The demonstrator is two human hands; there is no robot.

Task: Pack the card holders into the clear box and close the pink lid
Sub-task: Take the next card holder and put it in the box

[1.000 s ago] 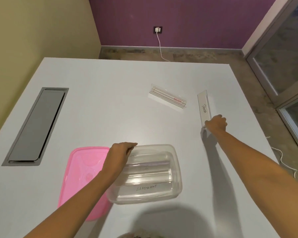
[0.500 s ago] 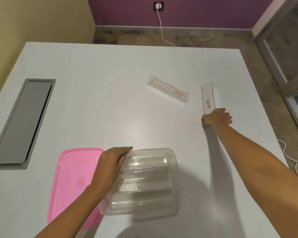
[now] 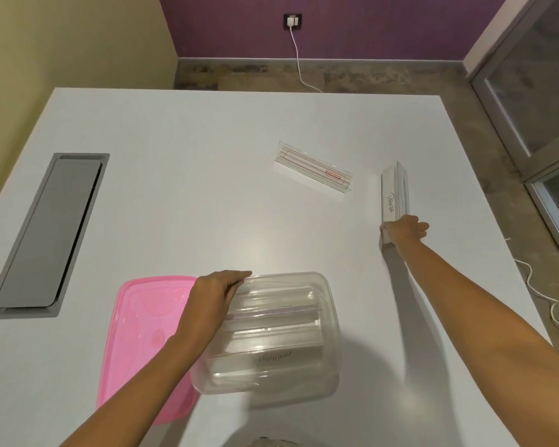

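The clear box (image 3: 331, 321) stands near the table's front, holding card holders; one inside reads "ELEPHANT" (image 3: 271, 358). My left hand (image 3: 215, 295) grips the box's left rim. The pink lid (image 3: 142, 333) lies flat on the table to the left of the box, partly under my forearm. At the far right my right hand (image 3: 405, 230) is closed on the near end of a card holder marked "PANDA" (image 3: 392, 195), which stands on edge. A third card holder with a red label (image 3: 315, 171) lies flat, farther back between both hands.
A grey recessed cable hatch (image 3: 49, 233) is set into the white table (image 3: 175, 188) at the left. The table's right edge runs close to my right hand. A white cable (image 3: 300, 66) hangs from a wall socket beyond the table.
The "PANDA" holder has tipped up from lying flat onto its edge under my right hand. My left hand stays on the box rim. The view shifted slightly.
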